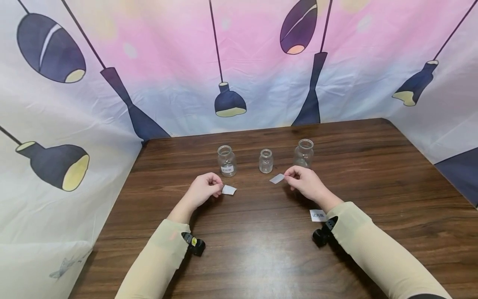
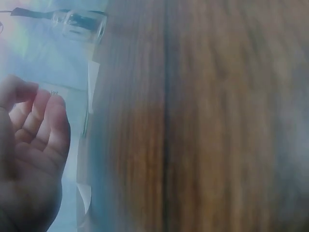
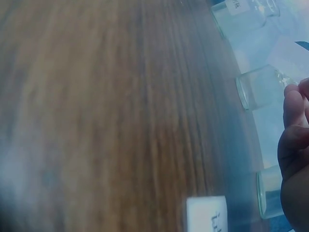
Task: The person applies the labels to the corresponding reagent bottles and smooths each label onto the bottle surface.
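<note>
On the brown wooden desk [image 1: 254,232], whose dark grain carried a pale shine in the nearer part, stood upright a labelled jar [image 1: 226,158], a small jar [image 1: 266,162] and a right jar [image 1: 304,153], all of glass. A cloth [image 1: 257,54] in pink and blue, printed with dark lamps, hung behind. The left hand [image 1: 201,191] pinched in its grip a white slip [image 1: 229,190], just before the labelled jar; the right hand [image 1: 306,183] gripped another slip [image 1: 277,178] near the small jar. One written label [image 1: 317,215] lay by the right sleeve [image 1: 381,245].
</note>
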The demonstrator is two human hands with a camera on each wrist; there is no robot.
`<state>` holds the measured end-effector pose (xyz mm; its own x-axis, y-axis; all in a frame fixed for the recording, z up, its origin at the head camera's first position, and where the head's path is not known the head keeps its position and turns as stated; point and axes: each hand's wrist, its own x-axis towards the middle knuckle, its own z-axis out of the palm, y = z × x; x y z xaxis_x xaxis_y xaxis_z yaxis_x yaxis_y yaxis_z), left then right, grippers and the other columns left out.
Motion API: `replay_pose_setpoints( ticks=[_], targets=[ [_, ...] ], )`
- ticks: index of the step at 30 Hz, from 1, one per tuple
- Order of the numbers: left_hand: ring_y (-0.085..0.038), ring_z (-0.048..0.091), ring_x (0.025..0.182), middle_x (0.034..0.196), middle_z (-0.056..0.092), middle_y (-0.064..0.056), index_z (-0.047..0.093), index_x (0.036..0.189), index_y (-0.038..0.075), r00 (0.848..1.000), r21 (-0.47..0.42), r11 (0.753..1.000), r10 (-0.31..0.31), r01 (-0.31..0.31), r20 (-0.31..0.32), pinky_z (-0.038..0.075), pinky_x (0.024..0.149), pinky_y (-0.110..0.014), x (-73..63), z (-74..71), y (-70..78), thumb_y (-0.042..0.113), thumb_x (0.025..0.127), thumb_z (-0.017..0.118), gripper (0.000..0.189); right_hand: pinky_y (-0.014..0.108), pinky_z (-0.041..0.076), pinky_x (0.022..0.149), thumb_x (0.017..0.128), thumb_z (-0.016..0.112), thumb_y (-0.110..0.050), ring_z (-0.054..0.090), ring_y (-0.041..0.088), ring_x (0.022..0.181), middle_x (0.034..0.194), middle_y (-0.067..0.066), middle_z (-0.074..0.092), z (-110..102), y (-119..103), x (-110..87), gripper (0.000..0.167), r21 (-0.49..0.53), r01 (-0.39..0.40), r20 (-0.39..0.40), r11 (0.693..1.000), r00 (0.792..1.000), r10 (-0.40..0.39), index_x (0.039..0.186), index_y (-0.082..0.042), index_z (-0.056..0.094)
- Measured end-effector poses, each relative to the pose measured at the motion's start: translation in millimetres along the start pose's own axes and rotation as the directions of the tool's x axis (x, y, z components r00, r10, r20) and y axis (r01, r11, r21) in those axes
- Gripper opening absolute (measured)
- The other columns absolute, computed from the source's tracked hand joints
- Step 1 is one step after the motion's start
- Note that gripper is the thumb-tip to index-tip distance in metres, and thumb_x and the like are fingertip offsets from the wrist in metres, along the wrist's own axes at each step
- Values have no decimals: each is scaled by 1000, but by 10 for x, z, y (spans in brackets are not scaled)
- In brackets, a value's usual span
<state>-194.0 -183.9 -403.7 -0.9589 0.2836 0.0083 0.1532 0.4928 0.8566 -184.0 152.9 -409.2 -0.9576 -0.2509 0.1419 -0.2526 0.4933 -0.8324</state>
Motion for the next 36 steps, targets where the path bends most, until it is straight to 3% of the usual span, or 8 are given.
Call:
replay_pose_setpoints(
  ticks=[6,13,25,36],
  targets=[
    [-19,66,69,85,69,-11,64,101,-6,997,-75,997,19,-13,80,54,65,-31,29,82,70,7,87,63,19,27,44,54,91,61,-11,57,16,60,73,8,62,61,18,20,8,14,11,6,1000,1000,-11,93,-4,62],
    [-20,68,73,89,70,-11,67,105,1,986,-58,998,25,-16,167,54,67,-32,77,183,172,18,89,65,23,27,43,51,90,61,-11,57,16,59,70,7,61,96,-5,41,7,-3,19,-19,1000,1000,-19,92,-5,63],
    [-18,68,76,97,70,-9,68,111,4,961,-48,996,86,-76,264,54,64,-32,180,387,331,24,91,62,29,29,44,48,90,61,-10,56,17,59,71,7,61,142,-46,71,6,18,33,-26,999,999,-33,92,-4,63],
    [-19,68,77,102,69,-11,65,116,3,940,-79,993,106,-85,324,54,63,-32,246,606,450,16,91,61,29,29,44,48,90,62,-13,56,16,58,69,5,60,168,-59,76,7,14,33,-30,999,999,-33,91,-6,63]
  ],
)
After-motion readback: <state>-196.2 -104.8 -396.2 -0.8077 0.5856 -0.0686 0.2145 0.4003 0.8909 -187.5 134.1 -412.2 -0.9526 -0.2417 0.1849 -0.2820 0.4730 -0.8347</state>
